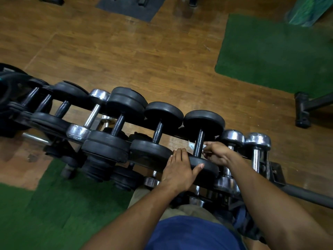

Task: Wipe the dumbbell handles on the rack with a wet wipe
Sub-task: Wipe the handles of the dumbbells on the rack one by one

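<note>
On rack (275,170): unlabelled dumbbell (200,143), wet wipe (191,145), right hand (217,153).

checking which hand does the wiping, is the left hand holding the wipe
No, the left hand rests flat on the black dumbbell's near weight, while the right hand pinches the wet wipe around its handle.

A gym is shown: a rack (275,170) loaded with black and chrome dumbbells (126,121) is seen on a wood-pattern floor (144,56), with green turf mats (273,55) laid near and far.
</note>
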`<state>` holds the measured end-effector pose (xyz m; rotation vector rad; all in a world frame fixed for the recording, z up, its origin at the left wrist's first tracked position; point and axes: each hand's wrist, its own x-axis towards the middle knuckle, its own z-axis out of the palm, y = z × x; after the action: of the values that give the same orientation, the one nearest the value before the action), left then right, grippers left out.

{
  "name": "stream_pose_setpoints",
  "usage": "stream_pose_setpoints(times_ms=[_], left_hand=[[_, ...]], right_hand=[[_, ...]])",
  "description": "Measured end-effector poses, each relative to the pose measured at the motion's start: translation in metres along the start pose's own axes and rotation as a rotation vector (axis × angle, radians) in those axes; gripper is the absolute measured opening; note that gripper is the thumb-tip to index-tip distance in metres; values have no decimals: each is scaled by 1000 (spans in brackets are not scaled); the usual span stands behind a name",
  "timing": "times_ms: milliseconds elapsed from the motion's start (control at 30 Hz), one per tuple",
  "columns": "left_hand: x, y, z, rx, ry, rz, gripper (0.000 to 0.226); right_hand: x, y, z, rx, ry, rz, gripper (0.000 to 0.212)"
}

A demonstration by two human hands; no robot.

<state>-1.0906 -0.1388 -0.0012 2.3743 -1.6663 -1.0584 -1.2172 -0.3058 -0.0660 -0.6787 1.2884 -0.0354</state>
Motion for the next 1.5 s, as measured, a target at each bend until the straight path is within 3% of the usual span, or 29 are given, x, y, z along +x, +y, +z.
stream_pose_setpoints(times_ms=[167, 400, 467, 533, 633, 700, 767, 867, 967, 1100, 1267, 1500], left_hand=[[0, 0, 0, -2, -3, -1, 99], [0, -1, 0, 4, -2, 3, 99], [0, -1, 0, 5, -3, 1, 99], [0, -1, 0, 3, 1, 4, 98], [0, 0, 1, -1, 0, 7, 98], [0, 0, 1, 1, 0, 9, 98], [0, 0, 0, -2, -1, 6, 97], [-2, 1, -2, -9, -2, 4, 96], [-4, 2, -4, -11, -8, 0, 96], [-4, 1, -2, -21, 5, -3, 98], [-4, 1, 0, -28, 33, -5, 99], [-5, 1, 0, -46, 30, -4, 98]], right_hand=[[7, -15, 5, 354, 202, -69, 29], [-5, -4, 8, 10, 132, 8, 22], [-13, -10, 8, -204, 149, -49, 25], [-21, -20, 6, -571, 259, -193, 22], [-38, -39, 8, -1101, 507, -520, 18], [-47, -52, 19, -1332, 567, -780, 22], [-49, -62, 35, -1615, 559, -910, 26], [-43, -65, 52, -1991, 402, -825, 17], [-34, -64, 58, -2216, 299, -768, 18], [-27, -65, 68, -2304, 273, -679, 21], [-23, -68, 83, -2287, 60, -414, 40], [-18, -69, 80, -2370, 300, -564, 26]])
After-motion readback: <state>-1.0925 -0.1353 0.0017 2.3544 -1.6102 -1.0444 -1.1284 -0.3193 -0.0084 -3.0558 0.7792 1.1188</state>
